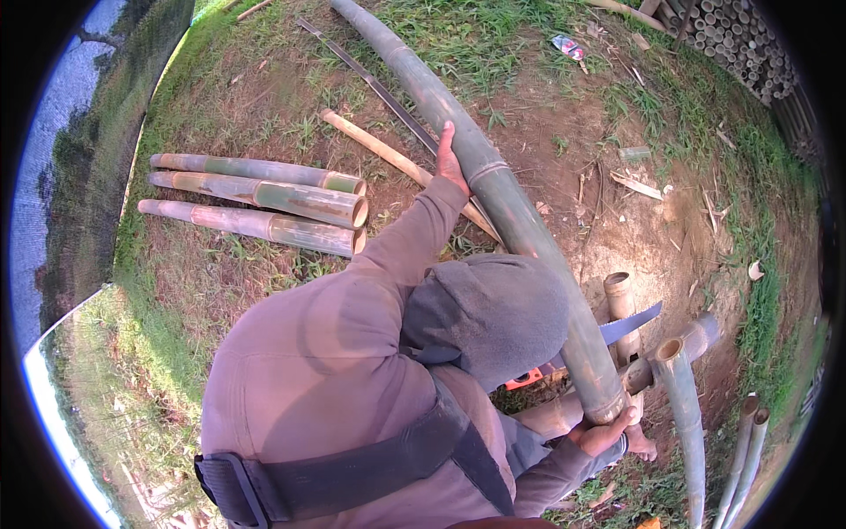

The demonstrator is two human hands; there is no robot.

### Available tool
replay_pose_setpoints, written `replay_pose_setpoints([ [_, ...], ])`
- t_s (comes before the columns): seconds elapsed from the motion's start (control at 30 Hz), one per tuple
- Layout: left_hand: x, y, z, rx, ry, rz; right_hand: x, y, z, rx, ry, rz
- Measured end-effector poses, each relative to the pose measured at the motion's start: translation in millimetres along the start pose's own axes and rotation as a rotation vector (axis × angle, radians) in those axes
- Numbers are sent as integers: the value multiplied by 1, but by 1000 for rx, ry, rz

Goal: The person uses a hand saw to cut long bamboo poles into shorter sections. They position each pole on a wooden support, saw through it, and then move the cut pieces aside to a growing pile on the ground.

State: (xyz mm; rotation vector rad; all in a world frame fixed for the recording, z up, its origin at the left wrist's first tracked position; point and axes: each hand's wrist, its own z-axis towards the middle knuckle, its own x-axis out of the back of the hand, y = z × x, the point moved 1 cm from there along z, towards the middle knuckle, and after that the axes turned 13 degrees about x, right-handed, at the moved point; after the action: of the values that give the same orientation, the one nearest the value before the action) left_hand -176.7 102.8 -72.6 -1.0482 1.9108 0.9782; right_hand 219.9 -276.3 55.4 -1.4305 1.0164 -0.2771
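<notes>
Neither my left hand nor my right hand is in view. Close in front, a co-worker in a brownish long-sleeved top (291, 353) and a grey head covering (489, 313) bends over a long, thick green bamboo pole (520, 212). The co-worker's left hand (451, 163) rests against the pole's side, thumb toward its far end. Their right hand (604, 432) cups the near end. Partly hidden beneath the pole is a handsaw (630, 324) with an orange handle (524, 379). Short bamboo posts (619, 300) and a crossing bamboo piece (701, 333) stand close by.
Several cut bamboo lengths (264, 196) lie on the grass at left. A thin pale bamboo pole (379, 148) and a dark narrow strip (374, 84) lie beyond. An upright bamboo (683, 414) and thinner poles (745, 463) are at right. Stacked bamboo (736, 40) fills the far right.
</notes>
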Motion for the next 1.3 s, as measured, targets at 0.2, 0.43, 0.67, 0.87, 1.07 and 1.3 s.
replay_pose_setpoints([
  [0.2, -15, -30, -23, 7, 194, 68, 40, -9, 37, 28, 304, -192],
  [0.43, -30, -14, -62, -42, 167, -12, 28, -51, 115, -107, 30, -233],
  [0.67, -6, 56, -133, -265, 271, -114, -67, -19, 150, -177, -191, -310],
  [0.87, 35, 147, -187, -481, 357, -193, -187, 9, 120, -280, -494, -373],
  [1.07, 135, 315, -263, -730, 499, -223, -339, 17, 42, -342, -1200, -661],
  [1.3, 186, 295, -289, -295, 1560, 673, -373, 35, -9, 156, -1702, -1086],
])
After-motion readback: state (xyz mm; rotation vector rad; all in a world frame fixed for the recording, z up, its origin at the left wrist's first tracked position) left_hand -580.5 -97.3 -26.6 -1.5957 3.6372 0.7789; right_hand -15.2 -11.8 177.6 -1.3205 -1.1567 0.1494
